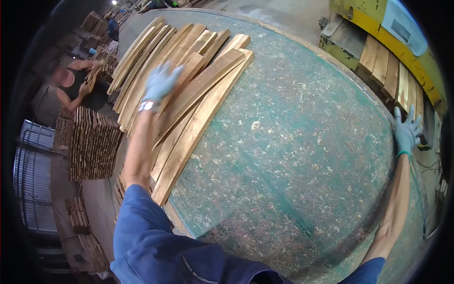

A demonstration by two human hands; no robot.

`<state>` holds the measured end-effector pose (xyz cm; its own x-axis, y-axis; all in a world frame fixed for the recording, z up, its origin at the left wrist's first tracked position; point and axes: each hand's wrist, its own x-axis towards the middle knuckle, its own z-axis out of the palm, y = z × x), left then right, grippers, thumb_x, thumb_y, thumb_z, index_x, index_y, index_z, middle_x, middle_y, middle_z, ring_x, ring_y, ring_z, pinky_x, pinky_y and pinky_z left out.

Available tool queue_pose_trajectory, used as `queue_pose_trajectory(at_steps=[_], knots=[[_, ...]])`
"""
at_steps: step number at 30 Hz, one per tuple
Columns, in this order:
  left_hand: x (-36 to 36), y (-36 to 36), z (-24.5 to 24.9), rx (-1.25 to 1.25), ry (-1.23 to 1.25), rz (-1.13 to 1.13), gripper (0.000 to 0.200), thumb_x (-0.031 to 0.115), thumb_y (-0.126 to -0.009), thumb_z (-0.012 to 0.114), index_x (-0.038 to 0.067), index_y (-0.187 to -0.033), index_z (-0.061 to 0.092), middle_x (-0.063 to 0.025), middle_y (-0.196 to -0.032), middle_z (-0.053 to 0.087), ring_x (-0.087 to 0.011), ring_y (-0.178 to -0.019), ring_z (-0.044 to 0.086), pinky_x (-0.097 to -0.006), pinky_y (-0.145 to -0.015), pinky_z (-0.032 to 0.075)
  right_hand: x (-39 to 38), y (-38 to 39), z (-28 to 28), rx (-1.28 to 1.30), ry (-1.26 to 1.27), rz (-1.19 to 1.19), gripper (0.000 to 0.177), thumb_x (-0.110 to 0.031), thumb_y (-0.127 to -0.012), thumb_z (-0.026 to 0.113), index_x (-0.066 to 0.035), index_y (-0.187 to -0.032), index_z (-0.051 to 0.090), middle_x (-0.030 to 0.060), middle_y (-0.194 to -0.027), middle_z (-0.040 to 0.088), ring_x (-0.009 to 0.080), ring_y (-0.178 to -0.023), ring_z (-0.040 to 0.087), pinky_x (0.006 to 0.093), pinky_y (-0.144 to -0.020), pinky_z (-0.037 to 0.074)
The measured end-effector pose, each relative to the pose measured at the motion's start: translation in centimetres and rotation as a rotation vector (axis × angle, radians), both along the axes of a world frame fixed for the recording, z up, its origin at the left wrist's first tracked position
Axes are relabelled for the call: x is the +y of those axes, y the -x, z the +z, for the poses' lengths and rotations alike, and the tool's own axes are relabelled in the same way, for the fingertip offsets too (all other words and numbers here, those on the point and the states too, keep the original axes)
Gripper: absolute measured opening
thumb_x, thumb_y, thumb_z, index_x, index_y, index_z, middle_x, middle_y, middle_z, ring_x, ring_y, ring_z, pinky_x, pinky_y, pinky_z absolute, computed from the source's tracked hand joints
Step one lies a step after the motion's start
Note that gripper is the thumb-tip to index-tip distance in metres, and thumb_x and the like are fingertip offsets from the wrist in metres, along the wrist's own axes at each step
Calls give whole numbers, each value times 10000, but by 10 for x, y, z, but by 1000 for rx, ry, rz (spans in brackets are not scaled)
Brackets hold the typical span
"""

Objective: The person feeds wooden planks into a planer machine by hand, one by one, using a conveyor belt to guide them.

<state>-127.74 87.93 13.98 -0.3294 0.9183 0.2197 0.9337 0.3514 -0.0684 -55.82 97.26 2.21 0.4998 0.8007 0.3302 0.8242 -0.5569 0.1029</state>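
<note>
My left hand (pixel 162 84), in a pale blue glove with a watch at the wrist, lies over the pile of wooden boards (pixel 187 45) on the left of the table. Its fingers are stretched out and the thumb stands apart. Beside it, one board (pixel 203 87) crosses the others at a slant, and a lighter board (pixel 202 128) forms the pile's right edge. Far to the right, my right hand (pixel 408 130), also gloved, has its fingers spread. Its fingertips are close to the ends of a row of boards (pixel 391 71) at the yellow machine.
The worn green table (pixel 293 137) spreads between my hands. A yellow machine (pixel 411 47) stands at the right edge. Past the table on the left, a person (pixel 80 85) holds wood beside a tall stack of boards (pixel 93 144). Another person (pixel 112 27) is farther back.
</note>
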Motion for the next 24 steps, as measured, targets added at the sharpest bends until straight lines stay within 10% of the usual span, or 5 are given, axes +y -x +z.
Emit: queue_pose_trajectory(at_steps=[1, 6, 10, 17, 24], knots=[[-9, 134, -37, 54, 339, 52, 742, 625, -988, 319, 90, -1498, 392, -191, -1551, 360, -339, -1449, 312, -486, -1171, 249, -7, 14, -5, 121, -120, 190, 761, -686, -918, 413, -319, -1559, 233, 167, -1620, 203, 420, -1472, 211, 586, -1157, 188], [-91, 121, -76, -625, 114, 176, 838, 688, -963, 303, 32, -1473, 409, -232, -1491, 431, -362, -1430, 348, -393, -1182, 239, -139, 208, 55, 766, -256, 811, 618, -248, -876, 662, -5, -1410, 467, 224, -1459, 452, 345, -1399, 381, 451, -1174, 271], [-116, 26, -42, -604, 157, 175, 911, 775, -881, 412, 31, -1399, 502, -256, -1357, 563, -377, -1300, 515, -405, -1102, 366, -256, 362, 54, 1080, -126, 1190, 776, -465, -793, 695, -29, -1391, 459, 322, -1423, 393, 491, -1345, 363, 556, -1119, 324], [-144, -140, -29, -659, 182, -50, 1140, 730, -667, 720, -44, -1435, 389, -301, -1245, 612, -389, -1153, 622, -407, -976, 487, -400, 451, 71, 905, 137, 865, 1130, -789, -720, 617, -84, -1537, 284, 390, -1541, 123, 575, -1421, 128, 690, -1113, 83], [-166, -282, -54, -1179, 302, -272, 1016, 576, -657, 838, -60, -1344, 444, -256, -1172, 651, -323, -1056, 669, -389, -898, 527, -422, 355, 70, 766, 25, 307, 1270, -661, -589, 814, -40, -1532, 233, 395, -1494, 207, 549, -1384, 228, 620, -1139, 159]])
